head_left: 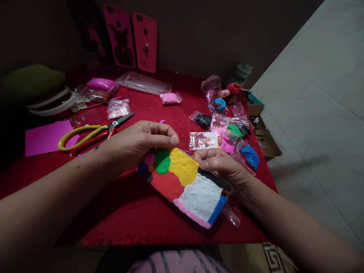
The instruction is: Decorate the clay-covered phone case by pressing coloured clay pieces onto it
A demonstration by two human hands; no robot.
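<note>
A phone case (187, 185) covered in flat patches of coloured clay lies tilted between my hands, above the red tabletop. Its patches are red, yellow, green, white, pink, blue and black. With thumb and fingers pinched, my left hand (148, 140) is at the case's far edge, beside the green and yellow patches. Closed fingers of my right hand (220, 163) grip the edge by the black strip. Small bags of clay (224, 131) lie just beyond my right hand. Scissors (96, 134) with yellow and red handles rest beside my left wrist.
Two pink phone cases (145, 41) stand against the back wall. A clear case (145, 83) lies before them. Pink paper (45, 138) and a green-topped container (34, 83) are at the left. Cardboard boxes (269, 142) sit below the table's right edge.
</note>
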